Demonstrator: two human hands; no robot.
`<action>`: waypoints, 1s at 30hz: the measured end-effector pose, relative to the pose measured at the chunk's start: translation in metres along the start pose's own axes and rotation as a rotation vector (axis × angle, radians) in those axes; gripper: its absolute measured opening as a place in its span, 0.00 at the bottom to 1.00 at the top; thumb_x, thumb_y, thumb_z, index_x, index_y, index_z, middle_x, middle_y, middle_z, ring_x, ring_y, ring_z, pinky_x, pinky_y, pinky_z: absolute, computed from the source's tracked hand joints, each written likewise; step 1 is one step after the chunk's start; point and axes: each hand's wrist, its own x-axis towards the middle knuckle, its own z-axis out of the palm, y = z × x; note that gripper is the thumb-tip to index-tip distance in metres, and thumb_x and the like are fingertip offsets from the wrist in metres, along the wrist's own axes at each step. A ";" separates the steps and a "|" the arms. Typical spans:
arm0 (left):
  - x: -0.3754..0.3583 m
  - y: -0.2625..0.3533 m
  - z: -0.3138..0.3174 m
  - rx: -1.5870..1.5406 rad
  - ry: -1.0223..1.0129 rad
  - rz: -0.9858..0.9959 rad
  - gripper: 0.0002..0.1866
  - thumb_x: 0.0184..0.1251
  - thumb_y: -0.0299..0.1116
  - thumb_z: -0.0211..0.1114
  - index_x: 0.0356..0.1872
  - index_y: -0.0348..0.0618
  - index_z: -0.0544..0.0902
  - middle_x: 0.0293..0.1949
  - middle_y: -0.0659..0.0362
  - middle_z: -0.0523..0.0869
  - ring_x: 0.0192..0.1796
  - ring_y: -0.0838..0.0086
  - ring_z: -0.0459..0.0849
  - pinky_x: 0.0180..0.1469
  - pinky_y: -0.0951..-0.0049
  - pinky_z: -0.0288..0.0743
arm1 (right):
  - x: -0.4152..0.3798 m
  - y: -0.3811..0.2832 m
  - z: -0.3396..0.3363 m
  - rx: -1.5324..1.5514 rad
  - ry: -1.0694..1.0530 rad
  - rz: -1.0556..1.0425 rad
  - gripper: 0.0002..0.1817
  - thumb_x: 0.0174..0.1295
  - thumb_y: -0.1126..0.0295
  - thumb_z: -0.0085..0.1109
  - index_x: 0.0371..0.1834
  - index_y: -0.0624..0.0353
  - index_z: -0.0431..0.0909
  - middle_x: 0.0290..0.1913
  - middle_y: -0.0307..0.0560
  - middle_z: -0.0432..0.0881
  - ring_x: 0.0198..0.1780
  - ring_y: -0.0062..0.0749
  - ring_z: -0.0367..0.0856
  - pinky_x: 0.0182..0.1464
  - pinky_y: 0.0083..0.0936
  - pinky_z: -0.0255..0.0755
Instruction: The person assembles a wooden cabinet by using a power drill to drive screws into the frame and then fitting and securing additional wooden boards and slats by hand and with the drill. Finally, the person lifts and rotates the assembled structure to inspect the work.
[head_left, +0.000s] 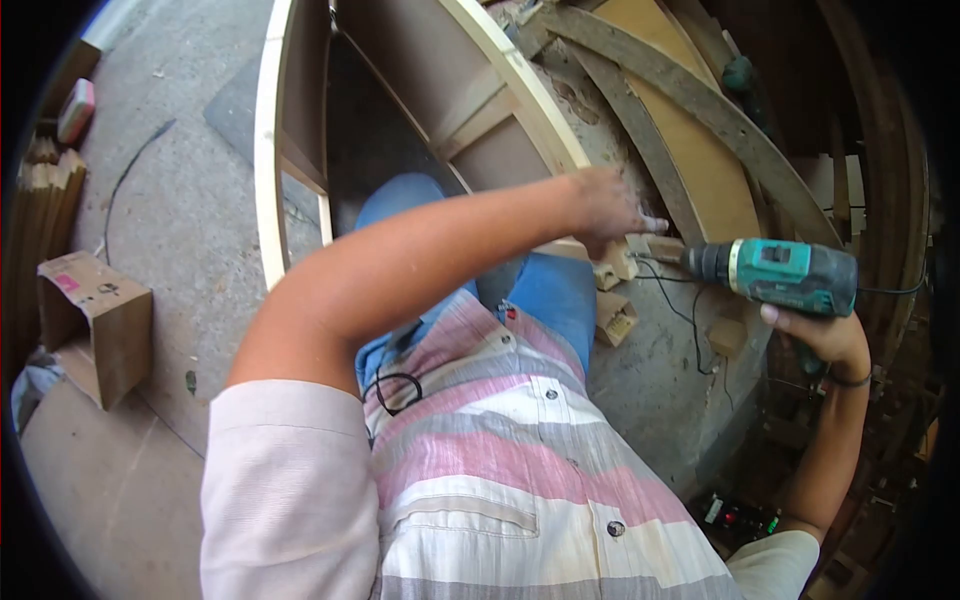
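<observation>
My right hand (pixel 825 335) is closed around the grip of a green and black power drill (pixel 785 272), whose chuck faces left. Just left of the chuck is the near right corner of a pale wooden frame (pixel 545 135) with brown panels. My left hand (pixel 600 208) reaches across my body to that corner, fingers bent over it, with one finger stretched toward the drill. Some of the left hand is blurred, and its underside is hidden. The frame stands between and beyond my knees (pixel 560 295).
An opened cardboard box (pixel 105 315) sits on the concrete floor at left, near stacked wood strips (pixel 45 205). Curved wooden pieces (pixel 690 85) lean at upper right. Small wood blocks (pixel 615 318) and a black cord (pixel 690 310) lie below the drill.
</observation>
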 end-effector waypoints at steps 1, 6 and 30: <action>0.001 -0.002 0.001 0.015 -0.013 -0.003 0.46 0.46 0.54 0.77 0.71 0.62 0.70 0.52 0.57 0.87 0.53 0.60 0.86 0.58 0.53 0.74 | 0.001 0.002 -0.001 0.014 0.003 -0.014 0.17 0.54 0.68 0.77 0.45 0.59 0.84 0.27 0.33 0.82 0.22 0.15 0.74 0.24 0.19 0.68; 0.002 -0.002 0.005 -0.111 0.021 -0.029 0.18 0.47 0.48 0.77 0.37 0.50 0.89 0.36 0.56 0.90 0.45 0.57 0.88 0.47 0.59 0.81 | 0.000 0.008 -0.003 -0.034 -0.014 0.030 0.20 0.53 0.65 0.78 0.47 0.58 0.84 0.27 0.33 0.82 0.23 0.15 0.74 0.24 0.19 0.68; 0.010 -0.003 0.002 -0.186 -0.092 -0.039 0.21 0.47 0.44 0.78 0.44 0.52 0.89 0.38 0.55 0.89 0.47 0.57 0.87 0.49 0.60 0.80 | -0.004 -0.002 -0.001 0.037 -0.049 0.022 0.17 0.55 0.69 0.77 0.46 0.60 0.84 0.28 0.34 0.83 0.23 0.14 0.74 0.24 0.17 0.68</action>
